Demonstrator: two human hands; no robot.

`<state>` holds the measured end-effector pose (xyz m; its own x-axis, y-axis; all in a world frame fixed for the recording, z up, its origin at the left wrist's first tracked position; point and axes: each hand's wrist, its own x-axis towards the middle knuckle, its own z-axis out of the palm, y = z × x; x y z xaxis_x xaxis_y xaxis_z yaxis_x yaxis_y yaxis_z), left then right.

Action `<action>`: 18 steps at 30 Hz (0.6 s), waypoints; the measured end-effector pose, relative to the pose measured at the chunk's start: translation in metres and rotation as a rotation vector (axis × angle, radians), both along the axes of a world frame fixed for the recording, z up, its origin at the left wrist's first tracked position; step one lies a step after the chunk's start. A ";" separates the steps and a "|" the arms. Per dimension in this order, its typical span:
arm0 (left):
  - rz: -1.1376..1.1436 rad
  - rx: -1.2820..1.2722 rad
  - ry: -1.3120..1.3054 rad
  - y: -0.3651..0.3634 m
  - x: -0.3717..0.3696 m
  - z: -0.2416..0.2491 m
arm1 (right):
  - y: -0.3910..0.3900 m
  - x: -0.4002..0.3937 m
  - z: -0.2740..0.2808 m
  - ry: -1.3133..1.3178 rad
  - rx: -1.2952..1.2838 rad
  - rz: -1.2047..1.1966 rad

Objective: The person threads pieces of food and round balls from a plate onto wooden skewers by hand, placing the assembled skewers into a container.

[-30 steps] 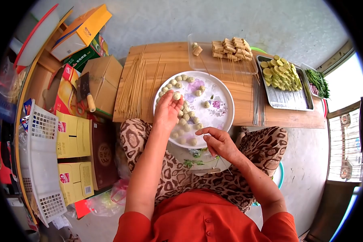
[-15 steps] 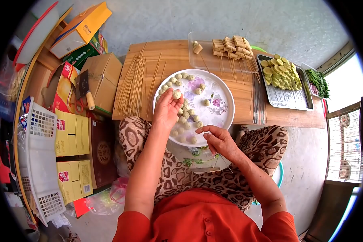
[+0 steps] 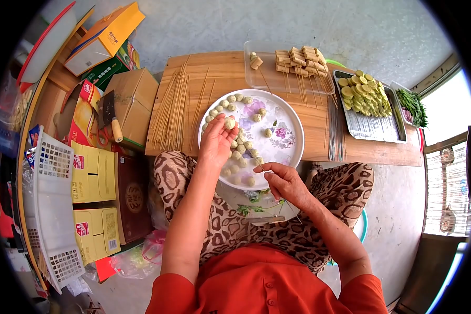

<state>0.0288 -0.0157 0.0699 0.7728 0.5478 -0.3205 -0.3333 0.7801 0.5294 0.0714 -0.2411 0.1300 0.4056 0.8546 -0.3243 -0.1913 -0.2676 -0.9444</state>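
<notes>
My left hand point(image 3: 215, 140), over the left side of a white round tray point(image 3: 296, 149), pinches one pale, green-flecked ball point(image 3: 230, 123) in its fingertips. At the tray's lower right, my right hand point(image 3: 286, 184) is closed on a thin skewer point(image 3: 298, 219), whose lower end sticks out below the palm. Several balls line up from the right fingertips toward the upper left; they look threaded on the skewer, whose shaft is hidden there. More loose balls point(image 3: 239, 98) lie along the tray's left and top. Purple flowers decorate the tray.
Bare bamboo skewers point(image 3: 170, 112) cover the wooden table's left. A clear tray point(image 3: 254, 78) holds skewered tan rolls point(image 3: 301, 61); a metal tray point(image 3: 371, 125) holds green slices. Metal skewers point(image 3: 335, 131) lie between. A knife point(image 3: 267, 220) and green leaves lie below the round tray. Boxes point(image 3: 94, 178) stand left.
</notes>
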 end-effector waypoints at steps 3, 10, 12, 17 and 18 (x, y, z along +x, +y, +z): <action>0.000 0.015 -0.004 -0.001 0.000 0.000 | 0.000 0.000 -0.001 0.002 -0.001 -0.002; -0.016 0.005 -0.005 -0.008 0.001 0.001 | 0.000 -0.001 -0.007 0.020 0.021 -0.015; -0.027 0.020 0.009 -0.009 0.001 -0.001 | 0.001 -0.001 -0.009 0.015 0.025 -0.016; -0.098 0.051 0.006 -0.014 0.001 -0.003 | 0.002 0.000 -0.007 0.012 0.012 -0.029; -0.116 0.058 0.002 -0.015 0.001 -0.003 | 0.002 0.000 -0.008 0.006 0.017 -0.028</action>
